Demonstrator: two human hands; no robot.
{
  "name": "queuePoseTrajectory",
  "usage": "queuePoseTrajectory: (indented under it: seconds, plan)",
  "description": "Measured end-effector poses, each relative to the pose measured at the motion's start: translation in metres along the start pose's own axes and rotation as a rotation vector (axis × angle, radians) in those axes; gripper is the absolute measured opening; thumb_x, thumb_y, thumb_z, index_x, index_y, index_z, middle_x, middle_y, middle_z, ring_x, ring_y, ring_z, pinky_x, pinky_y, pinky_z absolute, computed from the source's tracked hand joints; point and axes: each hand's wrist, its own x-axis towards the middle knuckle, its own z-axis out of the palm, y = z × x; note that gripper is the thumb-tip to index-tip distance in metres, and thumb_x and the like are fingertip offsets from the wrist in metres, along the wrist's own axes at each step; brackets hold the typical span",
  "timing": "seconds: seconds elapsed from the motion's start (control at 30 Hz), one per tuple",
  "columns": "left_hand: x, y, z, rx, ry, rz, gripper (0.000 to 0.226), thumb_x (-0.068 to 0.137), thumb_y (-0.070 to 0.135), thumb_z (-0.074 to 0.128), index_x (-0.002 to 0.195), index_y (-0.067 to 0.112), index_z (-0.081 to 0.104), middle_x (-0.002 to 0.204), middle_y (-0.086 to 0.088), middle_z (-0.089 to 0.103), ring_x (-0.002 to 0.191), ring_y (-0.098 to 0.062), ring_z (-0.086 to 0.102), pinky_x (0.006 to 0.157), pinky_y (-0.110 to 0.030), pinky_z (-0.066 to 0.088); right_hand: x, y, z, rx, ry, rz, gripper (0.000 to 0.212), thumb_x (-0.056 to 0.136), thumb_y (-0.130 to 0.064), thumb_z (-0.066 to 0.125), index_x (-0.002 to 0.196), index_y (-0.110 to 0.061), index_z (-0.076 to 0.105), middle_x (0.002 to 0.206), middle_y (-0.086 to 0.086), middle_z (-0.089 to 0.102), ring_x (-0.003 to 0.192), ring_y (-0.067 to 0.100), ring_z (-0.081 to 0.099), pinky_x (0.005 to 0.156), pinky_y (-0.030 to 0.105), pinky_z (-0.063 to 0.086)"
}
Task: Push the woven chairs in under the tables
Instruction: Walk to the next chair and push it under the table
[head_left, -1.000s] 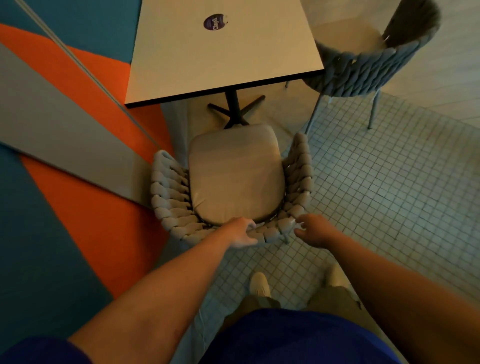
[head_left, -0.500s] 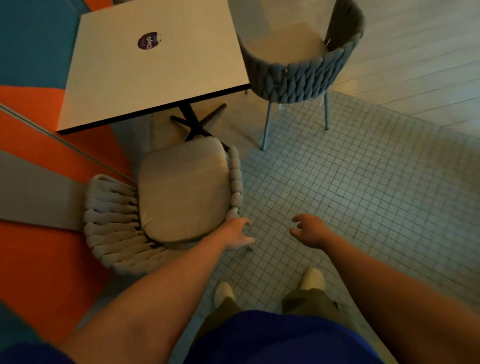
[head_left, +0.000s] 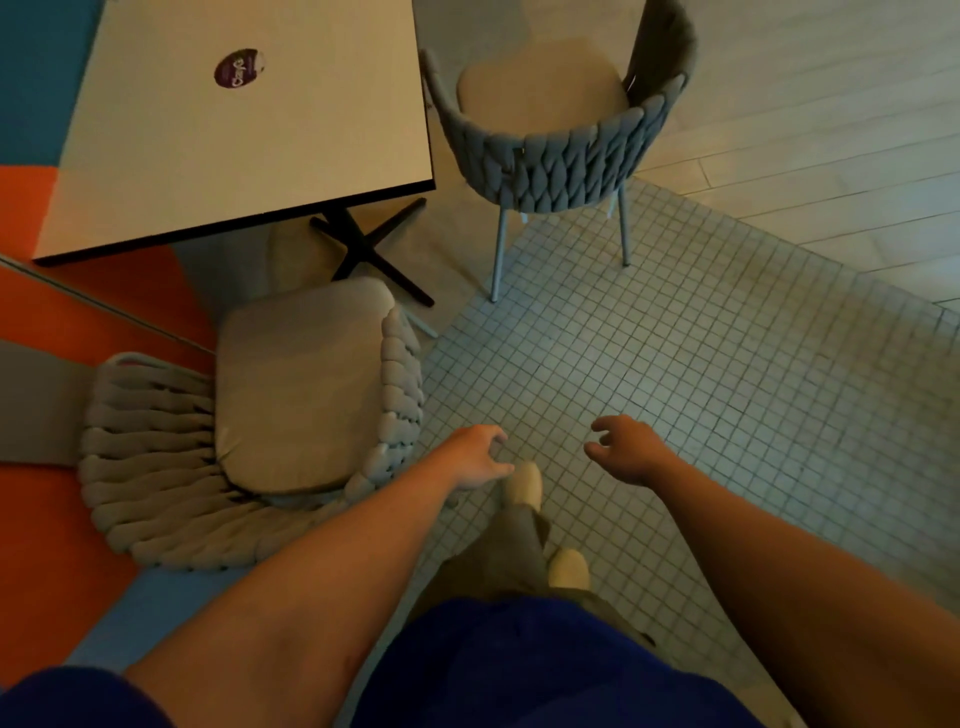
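Woven chair (head_left: 301, 395) sits outside table (head_left: 234, 145) edge (tiles (head_left: 675, 389) beside).

Bare tiled floor (head_left: 701, 405) spreads across the centre and right of the frame. The left hand (head_left: 472, 454) and right hand (head_left: 631, 449) hang over it, fingers loosely curled, holding nothing. At lower left the near woven chair (head_left: 291, 384) fills the way, its seat front close to the table (head_left: 234, 140) edge. The black cross foot (head_left: 363, 249) stands between it and the second woven chair (head_left: 561, 156) at upper centre, with a narrow strip of floor between the chairs.
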Motion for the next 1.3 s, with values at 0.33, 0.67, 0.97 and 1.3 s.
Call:
queuePoseTrajectory:
  seconds: [0.33, 0.67, 0.97, 1.3]
  plan:
    - [0.120, 0.066, -0.083, -0.057, 0.032, -0.011, 0.056, 0.093, 0.034, 0.070, 0.143, 0.017, 0.049, 0.144, -0.008, 0.055, 0.129, -0.024, 0.055, 0.104, -0.037, 0.048, 0.106, -0.012, -0.117, 0.023, 0.035, 0.017, 0.051, 0.096, -0.034, 0.059, 0.142, -0.013, 0.048, 0.137, 0.012, 0.058, 0.130, 0.026, 0.052, 0.109, 0.041, 0.038]
    - [0.204, 0.134, -0.185, -0.150, 0.093, -0.018, 0.053, 0.092, 0.032, 0.072, 0.139, 0.014, 0.053, 0.142, -0.009, 0.057, 0.127, -0.025, 0.057, 0.104, -0.037, 0.048, 0.197, -0.052, -0.233, 0.050, 0.058, -0.002, 0.054, 0.096, -0.034, 0.059, 0.143, -0.010, 0.046, 0.139, 0.012, 0.057, 0.128, 0.026, 0.054, 0.106, 0.038, 0.039]
    - [0.282, 0.200, -0.258, -0.365, 0.172, -0.138, 0.050, 0.096, 0.034, 0.067, 0.138, 0.012, 0.052, 0.141, -0.010, 0.055, 0.125, -0.027, 0.056, 0.096, -0.035, 0.049, 0.304, -0.074, -0.346, 0.080, 0.037, -0.042, 0.058, 0.094, -0.036, 0.061, 0.142, -0.007, 0.047, 0.136, 0.014, 0.059, 0.125, 0.028, 0.056, 0.105, 0.040, 0.041]
    - [0.362, 0.253, -0.313, -0.711, 0.368, -0.392, 0.062, 0.095, 0.047, 0.063, 0.143, 0.012, 0.049, 0.144, -0.009, 0.054, 0.129, -0.029, 0.053, 0.107, -0.043, 0.047, 0.401, -0.091, -0.447, 0.451, -0.016, 0.117, 0.080, 0.087, -0.054, 0.063, 0.147, -0.006, 0.038, 0.126, 0.013, 0.057, 0.110, 0.033, 0.061, 0.090, 0.048, 0.055]
